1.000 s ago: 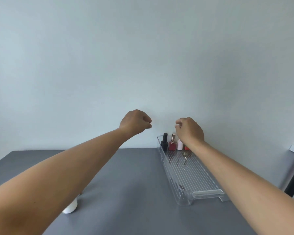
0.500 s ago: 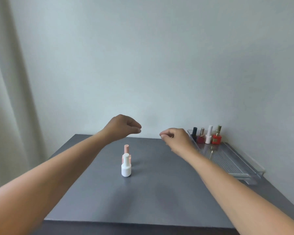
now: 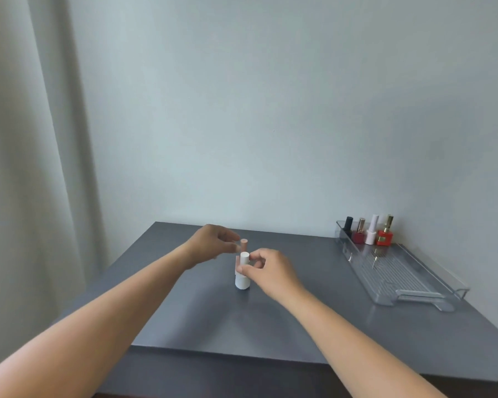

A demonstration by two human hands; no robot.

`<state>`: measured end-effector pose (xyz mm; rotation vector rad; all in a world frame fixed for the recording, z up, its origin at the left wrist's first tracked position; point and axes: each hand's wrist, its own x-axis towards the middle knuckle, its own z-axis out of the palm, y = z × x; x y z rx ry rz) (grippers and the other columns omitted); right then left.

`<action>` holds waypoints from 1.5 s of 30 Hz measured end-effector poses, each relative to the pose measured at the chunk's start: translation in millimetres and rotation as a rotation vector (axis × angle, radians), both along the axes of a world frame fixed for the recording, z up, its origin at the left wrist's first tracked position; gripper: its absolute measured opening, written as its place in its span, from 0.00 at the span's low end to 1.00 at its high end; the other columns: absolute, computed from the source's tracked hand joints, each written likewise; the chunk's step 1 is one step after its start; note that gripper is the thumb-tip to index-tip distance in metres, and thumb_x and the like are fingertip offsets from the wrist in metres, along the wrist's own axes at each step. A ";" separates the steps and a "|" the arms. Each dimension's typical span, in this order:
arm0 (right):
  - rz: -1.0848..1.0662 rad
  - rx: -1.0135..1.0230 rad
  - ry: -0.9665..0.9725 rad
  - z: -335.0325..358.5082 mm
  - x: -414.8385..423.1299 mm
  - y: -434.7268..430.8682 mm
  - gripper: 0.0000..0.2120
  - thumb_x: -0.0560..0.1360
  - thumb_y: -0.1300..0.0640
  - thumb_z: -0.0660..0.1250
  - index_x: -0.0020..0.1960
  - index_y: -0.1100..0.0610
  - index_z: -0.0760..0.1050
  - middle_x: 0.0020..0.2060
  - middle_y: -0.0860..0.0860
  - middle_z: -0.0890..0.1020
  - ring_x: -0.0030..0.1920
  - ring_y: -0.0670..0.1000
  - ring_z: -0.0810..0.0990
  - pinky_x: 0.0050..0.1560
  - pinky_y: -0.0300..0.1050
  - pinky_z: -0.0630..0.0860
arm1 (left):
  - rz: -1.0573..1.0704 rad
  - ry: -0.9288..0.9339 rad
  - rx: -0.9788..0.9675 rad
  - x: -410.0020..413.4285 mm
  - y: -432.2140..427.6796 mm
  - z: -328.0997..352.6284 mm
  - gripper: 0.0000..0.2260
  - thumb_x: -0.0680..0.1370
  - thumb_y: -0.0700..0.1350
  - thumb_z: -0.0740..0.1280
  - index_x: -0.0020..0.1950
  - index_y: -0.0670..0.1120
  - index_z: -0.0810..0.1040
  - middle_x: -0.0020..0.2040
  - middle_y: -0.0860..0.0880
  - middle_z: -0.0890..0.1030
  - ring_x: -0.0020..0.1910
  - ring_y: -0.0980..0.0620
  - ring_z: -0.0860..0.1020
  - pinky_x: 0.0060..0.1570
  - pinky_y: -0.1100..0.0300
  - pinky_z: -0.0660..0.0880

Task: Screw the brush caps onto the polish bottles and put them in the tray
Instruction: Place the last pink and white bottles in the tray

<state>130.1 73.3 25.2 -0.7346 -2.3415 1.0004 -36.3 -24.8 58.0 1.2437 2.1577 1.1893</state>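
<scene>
Both forearms are stretched forward over the table (image 3: 299, 326), with the wrists drawn together at its middle. The white bottle (image 3: 242, 281) is set upright there and is pinched at its cap by the curled thumb and forefinger of the right hand (image 3: 273, 268). The pink cap (image 3: 244, 242) just behind is met by the bent fingertips of the left hand (image 3: 210, 244); whether it is gripped cannot be told. Four capped bottles (image 3: 371, 234) are lined up at the far end of the tray (image 3: 414, 295).
</scene>
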 end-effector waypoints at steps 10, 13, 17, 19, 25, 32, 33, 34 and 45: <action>-0.088 0.112 -0.023 -9.5 -10.0 -0.9 0.11 0.71 0.42 0.68 0.37 0.47 0.74 0.41 0.46 0.79 0.40 0.46 0.77 0.34 0.41 0.69 | 0.021 -0.049 0.037 1.0 12.9 -12.9 0.10 0.73 0.57 0.74 0.51 0.55 0.84 0.49 0.61 0.84 0.50 0.62 0.80 0.39 0.65 0.73; -0.093 0.125 -0.016 -10.8 -6.7 2.7 0.10 0.71 0.43 0.68 0.37 0.49 0.75 0.40 0.45 0.78 0.40 0.47 0.77 0.36 0.41 0.70 | 0.030 -0.035 0.038 1.4 16.9 -16.5 0.07 0.73 0.55 0.75 0.48 0.55 0.84 0.44 0.62 0.84 0.45 0.65 0.79 0.38 0.66 0.72; -0.095 0.120 -0.010 -10.7 4.3 11.4 0.09 0.71 0.45 0.69 0.36 0.47 0.74 0.41 0.44 0.77 0.40 0.46 0.77 0.37 0.41 0.71 | 0.042 -0.015 0.041 0.8 20.6 -20.5 0.06 0.73 0.54 0.75 0.45 0.54 0.85 0.39 0.65 0.84 0.41 0.68 0.79 0.38 0.66 0.71; -0.107 0.108 -0.001 -8.1 12.3 17.7 0.08 0.70 0.45 0.69 0.38 0.48 0.76 0.41 0.44 0.77 0.41 0.45 0.78 0.39 0.41 0.72 | 0.046 -0.010 0.046 1.0 22.5 -21.5 0.06 0.73 0.54 0.75 0.45 0.54 0.85 0.40 0.64 0.85 0.42 0.66 0.79 0.38 0.65 0.71; -0.150 0.050 0.068 11.9 45.4 43.3 0.07 0.70 0.49 0.70 0.38 0.53 0.78 0.36 0.44 0.80 0.38 0.47 0.78 0.38 0.43 0.71 | 0.023 0.001 0.100 12.8 34.9 -11.8 0.05 0.73 0.53 0.75 0.46 0.53 0.85 0.41 0.61 0.86 0.42 0.64 0.80 0.40 0.65 0.73; -0.267 0.005 0.172 53.7 93.3 94.3 0.08 0.71 0.52 0.70 0.39 0.56 0.81 0.31 0.47 0.80 0.33 0.48 0.75 0.36 0.47 0.76 | -0.102 -0.014 0.204 61.1 75.3 28.1 0.04 0.73 0.51 0.73 0.45 0.52 0.86 0.42 0.57 0.87 0.44 0.55 0.83 0.40 0.61 0.77; -0.294 0.006 0.191 59.9 101.0 104.8 0.08 0.71 0.53 0.69 0.38 0.57 0.81 0.29 0.46 0.79 0.31 0.48 0.75 0.34 0.46 0.75 | -0.124 -0.015 0.220 70.5 84.3 34.4 0.04 0.73 0.50 0.72 0.45 0.52 0.86 0.43 0.56 0.87 0.46 0.54 0.84 0.40 0.61 0.77; -0.321 0.006 0.210 65.9 108.9 115.5 0.08 0.72 0.54 0.69 0.37 0.57 0.80 0.27 0.45 0.78 0.28 0.48 0.75 0.30 0.42 0.74 | -0.144 -0.015 0.234 79.6 93.2 40.2 0.04 0.74 0.50 0.72 0.45 0.52 0.86 0.43 0.55 0.87 0.47 0.53 0.84 0.40 0.61 0.78; -0.551 0.007 0.192 92.3 178.2 247.0 0.07 0.69 0.61 0.68 0.42 0.66 0.80 0.33 0.55 0.80 0.32 0.54 0.77 0.38 0.54 0.81 | -0.182 -0.001 0.257 157.6 222.6 64.2 0.04 0.72 0.47 0.74 0.42 0.48 0.86 0.41 0.51 0.87 0.46 0.47 0.85 0.43 0.51 0.82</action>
